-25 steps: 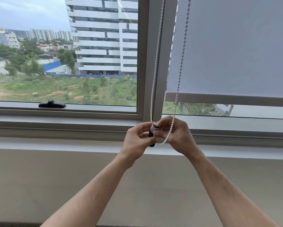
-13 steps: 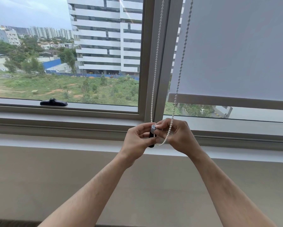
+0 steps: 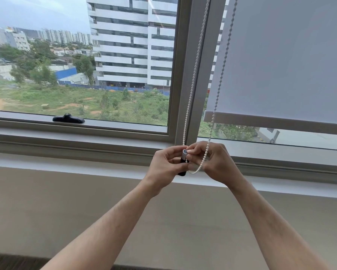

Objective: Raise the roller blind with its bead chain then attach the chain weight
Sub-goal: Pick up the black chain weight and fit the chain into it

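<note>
A grey roller blind [image 3: 292, 61] covers most of the right window pane, its bottom bar [image 3: 280, 122] a little above the sill. The white bead chain [image 3: 195, 61] hangs in two strands beside the window post and loops at the bottom between my hands. My left hand [image 3: 166, 165] grips a small dark chain weight [image 3: 183, 162] with a grey top, held upright. My right hand [image 3: 215, 162] pinches the chain loop right beside the weight's top. The weight's lower half is partly hidden by my fingers.
A vertical window post [image 3: 195, 75] stands behind the chain. A black window handle [image 3: 68, 119] lies on the left pane's lower frame. The white sill [image 3: 85, 168] runs below the window, with a beige wall [image 3: 66, 211] beneath.
Both hands stay together at the weight and chain loop. The view has shifted slightly; the grip looks the same.
</note>
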A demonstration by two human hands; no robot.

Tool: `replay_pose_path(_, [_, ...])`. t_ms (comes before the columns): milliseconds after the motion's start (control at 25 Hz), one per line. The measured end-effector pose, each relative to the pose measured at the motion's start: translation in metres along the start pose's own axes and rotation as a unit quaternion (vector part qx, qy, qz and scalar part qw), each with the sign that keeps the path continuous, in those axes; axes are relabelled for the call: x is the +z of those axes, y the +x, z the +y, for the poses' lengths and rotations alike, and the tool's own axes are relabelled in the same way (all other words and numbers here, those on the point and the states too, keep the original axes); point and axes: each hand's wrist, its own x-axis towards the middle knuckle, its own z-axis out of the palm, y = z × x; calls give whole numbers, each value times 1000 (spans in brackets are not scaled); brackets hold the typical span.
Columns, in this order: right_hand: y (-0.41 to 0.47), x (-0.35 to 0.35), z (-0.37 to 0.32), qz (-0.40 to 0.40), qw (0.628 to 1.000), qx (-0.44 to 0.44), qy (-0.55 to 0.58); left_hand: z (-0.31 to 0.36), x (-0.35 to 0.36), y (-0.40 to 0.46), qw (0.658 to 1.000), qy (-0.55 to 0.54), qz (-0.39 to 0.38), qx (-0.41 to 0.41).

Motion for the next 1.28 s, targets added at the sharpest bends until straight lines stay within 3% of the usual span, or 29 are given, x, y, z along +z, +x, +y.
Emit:
replay_pose_path(360, [-1,3,9,26,999,22,15,1,-11,-5,997,34,-62,-16])
replay_pose_path(680, [1,3,8,23,999,16,33,1,-9,-4,991,122,-8,49])
replay_pose_path(1280, [3,1,11,19,1000,-9,5,5,-6,-7,994,105,-1,7])
